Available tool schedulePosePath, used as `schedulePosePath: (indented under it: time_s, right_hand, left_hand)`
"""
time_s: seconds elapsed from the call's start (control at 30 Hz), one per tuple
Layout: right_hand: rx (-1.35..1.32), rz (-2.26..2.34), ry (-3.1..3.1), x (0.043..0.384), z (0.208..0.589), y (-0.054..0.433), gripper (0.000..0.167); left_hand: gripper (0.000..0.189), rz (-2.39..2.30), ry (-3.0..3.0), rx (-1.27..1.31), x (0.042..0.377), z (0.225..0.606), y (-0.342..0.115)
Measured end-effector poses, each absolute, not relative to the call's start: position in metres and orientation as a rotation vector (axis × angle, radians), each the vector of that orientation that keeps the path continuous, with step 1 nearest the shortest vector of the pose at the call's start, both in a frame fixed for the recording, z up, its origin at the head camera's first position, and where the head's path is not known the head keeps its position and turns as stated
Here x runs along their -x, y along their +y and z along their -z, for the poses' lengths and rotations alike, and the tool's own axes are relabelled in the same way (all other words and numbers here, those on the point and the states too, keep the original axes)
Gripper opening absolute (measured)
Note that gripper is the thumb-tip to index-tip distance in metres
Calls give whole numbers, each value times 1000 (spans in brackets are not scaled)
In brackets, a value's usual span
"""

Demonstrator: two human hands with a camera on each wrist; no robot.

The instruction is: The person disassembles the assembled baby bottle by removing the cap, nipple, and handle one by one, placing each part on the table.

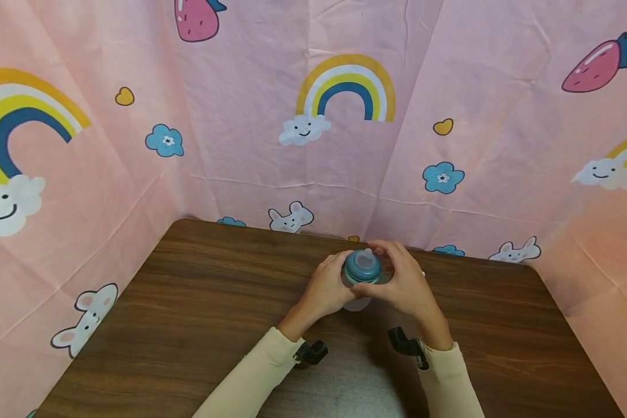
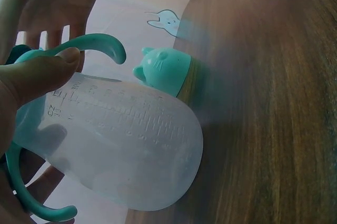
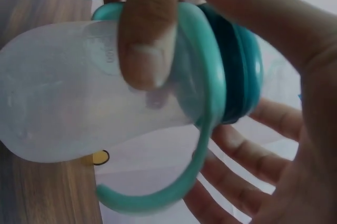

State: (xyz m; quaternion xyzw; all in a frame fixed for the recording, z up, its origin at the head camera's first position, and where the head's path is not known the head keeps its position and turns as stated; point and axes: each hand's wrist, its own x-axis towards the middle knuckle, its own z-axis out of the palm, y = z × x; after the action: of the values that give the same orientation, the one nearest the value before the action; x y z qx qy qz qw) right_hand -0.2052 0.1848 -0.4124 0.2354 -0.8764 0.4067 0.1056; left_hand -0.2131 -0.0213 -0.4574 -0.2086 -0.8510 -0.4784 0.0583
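A baby bottle (image 2: 126,145) with a clear, marked body, two mint handles (image 3: 158,200) and a dark teal collar (image 1: 363,268) stands out in all three views. On top, its clear teat (image 1: 368,255) is uncovered. My left hand (image 1: 324,287) grips the bottle at its neck, thumb across the front by the handle ring. Round the collar from the other side curve the thumb and fingers of my right hand (image 1: 404,281), a gap showing before the palm. Its fingertips are partly hidden behind the collar. A mint animal-shaped cap (image 2: 164,68) rests on the table beyond the bottle.
The brown wooden table (image 1: 214,307) extends on both sides of the hands. Pink printed cloth (image 1: 240,157) hangs along its back and sides. A black wrist mount (image 1: 310,352) sits at the left cuff, another mount (image 1: 404,341) at the right.
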Motion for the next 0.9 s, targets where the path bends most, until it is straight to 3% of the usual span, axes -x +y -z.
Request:
schedulePosePath:
  time_s: [0.3, 0.9]
  right_hand:
    - [-624, -1196, -2588, 204, 413, 180, 82]
    - [-758, -1229, -2561, 205, 413, 187, 79]
  left_hand:
    - [79, 1465, -2598, 609, 213, 458, -21]
    - [77, 1433, -2562, 643, 213, 459, -21]
